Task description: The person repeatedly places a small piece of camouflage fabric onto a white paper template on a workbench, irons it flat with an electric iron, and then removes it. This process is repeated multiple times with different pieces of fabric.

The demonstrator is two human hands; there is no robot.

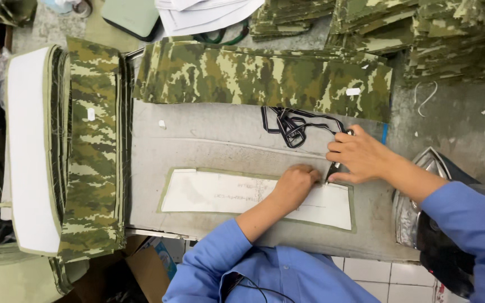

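A long white strip with a green cloth border [214, 193] lies flat on the grey padded board [209, 143]. My left hand [296, 184] presses down on the strip near its right part, fingers curled. My right hand [357, 154] sits just right of it and holds a small dark tool [332, 168] with its tip at the strip's upper edge. A tangle of black cord [293, 126] lies just above my right hand.
A camouflage cloth stack [265, 78] runs along the board's far side. More camouflage pieces [91, 151] and white-backed strips [26, 146] hang at the left. An iron [422, 202] stands at the right. Papers [209, 14] and further cloth piles [433, 33] lie behind.
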